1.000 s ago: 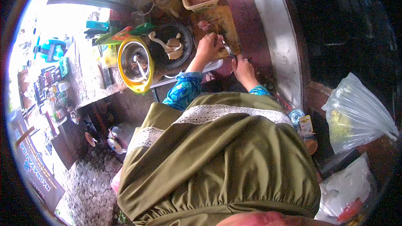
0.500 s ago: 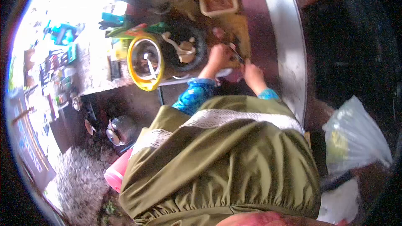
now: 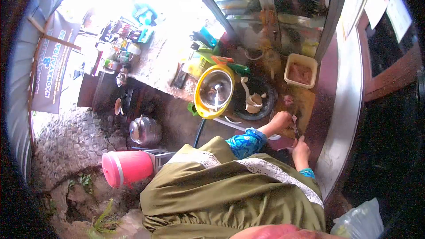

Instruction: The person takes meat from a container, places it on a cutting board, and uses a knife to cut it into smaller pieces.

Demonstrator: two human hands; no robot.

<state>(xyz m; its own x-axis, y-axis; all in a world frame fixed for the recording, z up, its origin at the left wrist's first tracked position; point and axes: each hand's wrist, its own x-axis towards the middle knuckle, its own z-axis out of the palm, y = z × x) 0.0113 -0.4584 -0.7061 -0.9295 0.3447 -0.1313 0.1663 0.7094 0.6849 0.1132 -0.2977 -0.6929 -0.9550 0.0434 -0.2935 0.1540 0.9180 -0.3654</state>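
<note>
My right hand (image 3: 301, 149) is closed around the handle of a small knife (image 3: 296, 130), its blade pointing over a wooden cutting board (image 3: 306, 106). My left hand (image 3: 280, 121) is closed beside the blade, fingers pinching a small pale piece (image 3: 294, 118) whose kind I cannot make out. A pink lump (image 3: 288, 100), like raw meat, lies on the board just beyond my left hand. Past the board stands a whitish tub (image 3: 290, 80) with pink meat (image 3: 300, 73) inside. To the left is a dark stone mortar (image 3: 241, 111) with a pale pestle (image 3: 246, 89) in it.
A yellow basin (image 3: 202, 109) holding a metal bowl with a white spoon (image 3: 217, 97) stands left of the mortar. Behind is a glass-fronted cabinet (image 3: 274, 13). A pink cooler (image 3: 133, 168) and a metal kettle (image 3: 148, 130) are lower left; a plastic bag (image 3: 361, 221) is lower right.
The head view has turned, so the table and hands appear farther right and lower. The cabinet and the whole pink cooler now show. Both hands remain at the board with the knife.
</note>
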